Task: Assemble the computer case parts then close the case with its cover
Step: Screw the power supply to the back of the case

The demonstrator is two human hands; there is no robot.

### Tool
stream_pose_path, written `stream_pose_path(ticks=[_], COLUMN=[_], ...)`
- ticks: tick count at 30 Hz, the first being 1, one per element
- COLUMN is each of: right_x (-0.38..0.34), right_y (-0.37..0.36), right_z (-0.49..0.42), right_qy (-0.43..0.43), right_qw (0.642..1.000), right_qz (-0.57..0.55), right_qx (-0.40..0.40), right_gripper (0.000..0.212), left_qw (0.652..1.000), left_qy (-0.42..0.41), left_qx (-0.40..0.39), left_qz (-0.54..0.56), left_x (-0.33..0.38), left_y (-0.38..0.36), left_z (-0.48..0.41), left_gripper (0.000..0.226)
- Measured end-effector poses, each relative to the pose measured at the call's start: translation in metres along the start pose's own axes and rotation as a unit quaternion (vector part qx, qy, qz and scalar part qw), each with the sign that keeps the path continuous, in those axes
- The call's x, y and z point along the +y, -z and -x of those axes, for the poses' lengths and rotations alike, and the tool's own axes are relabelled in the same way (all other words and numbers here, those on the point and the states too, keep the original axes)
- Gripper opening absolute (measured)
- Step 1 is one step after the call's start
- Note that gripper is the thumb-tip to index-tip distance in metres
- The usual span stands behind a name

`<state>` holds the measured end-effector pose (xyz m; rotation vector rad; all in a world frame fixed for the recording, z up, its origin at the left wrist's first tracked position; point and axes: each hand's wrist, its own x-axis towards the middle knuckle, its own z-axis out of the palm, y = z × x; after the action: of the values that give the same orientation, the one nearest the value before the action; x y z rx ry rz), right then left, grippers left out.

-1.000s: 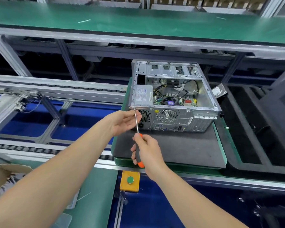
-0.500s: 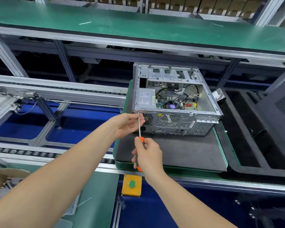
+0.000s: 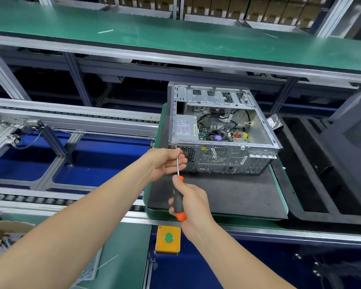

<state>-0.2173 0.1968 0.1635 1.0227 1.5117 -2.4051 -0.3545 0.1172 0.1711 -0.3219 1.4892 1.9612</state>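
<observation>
Screwdriver (image 3: 178, 198) tip meets the top left corner of the computer case (image 3: 227, 158) rear panel, just where the power supply (image 3: 183, 128) sits behind the metal. We judge the step in hand to be fastening that unit to the chassis, though the screw itself is too small to make out. The case lies on its side on the dark padded pallet (image 3: 227, 197), open face up with no cover on it, which turns the rear panel toward us and leaves that corner easy to reach.

Our left hand (image 3: 164, 163) comes in from the lower left on an outstretched forearm. Its fingers (image 3: 181, 166) are curled, pinching the bare steel shaft below the tip, likely to stop it wandering off the hole. Whether its knuckles touch the panel we cannot tell. Our right hand (image 3: 193, 203) sits lower and nearer, fingers wrapped round the black-and-orange handle, thumb laid up toward the orange collar, placed to twist.
</observation>
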Motion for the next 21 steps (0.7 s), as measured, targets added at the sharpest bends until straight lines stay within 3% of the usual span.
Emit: stream_pose_path(ticks=[2, 4, 6, 8, 10, 11, 13, 16, 18, 21], right_x=[-0.003, -0.006, -0.011, -0.012, -0.009, -0.006, 0.0, -0.003, -0.007, -0.005], right_y=[0.002, 0.003, 0.001, -0.001, -0.004, -0.005, -0.005, -0.003, -0.004, -0.006], right_z=[0.001, 0.003, 0.004, 0.004, 0.005, 0.006, 0.006, 0.005, 0.005, 0.007], right_qy=[-0.013, -0.045, -0.072, -0.076, -0.054, -0.041, -0.029, -0.063, -0.075, -0.052], right_qw=[1.0, 0.999, 0.997, 0.997, 0.998, 0.999, 0.999, 0.996, 0.996, 0.998], right_qz=[-0.008, 0.006, 0.021, 0.016, 0.005, 0.002, 0.01, 0.041, 0.031, 0.002], right_qx=[0.0, 0.007, 0.006, 0.004, 0.013, 0.015, 0.023, 0.038, 0.033, 0.029], right_gripper=[0.033, 0.047, 0.054, 0.05, 0.042, 0.041, 0.036, 0.049, 0.057, 0.046], left_qw=[0.998, 0.969, 0.883, 0.742, 0.661, 0.638, 0.596, 0.547, 0.542, 0.537], left_qy=[-0.011, -0.073, -0.211, -0.357, -0.398, -0.373, -0.3, -0.29, -0.32, -0.331], left_qx=[-0.002, 0.028, 0.131, 0.222, 0.162, 0.103, 0.042, 0.075, 0.096, 0.103], left_qz=[-0.067, -0.236, -0.398, -0.522, -0.615, -0.666, -0.744, -0.782, -0.771, -0.769], left_x=[0.008, 0.027, 0.054, 0.079, 0.093, 0.095, 0.09, 0.075, 0.071, 0.072], left_y=[0.004, 0.011, 0.013, 0.002, -0.017, -0.026, -0.036, -0.034, -0.03, -0.029], left_z=[0.004, 0.006, -0.003, -0.021, -0.044, -0.059, -0.086, -0.113, -0.12, -0.126], left_gripper=[0.021, 0.039, 0.054, 0.045, 0.026, 0.038, 0.063, 0.074, 0.076, 0.076])
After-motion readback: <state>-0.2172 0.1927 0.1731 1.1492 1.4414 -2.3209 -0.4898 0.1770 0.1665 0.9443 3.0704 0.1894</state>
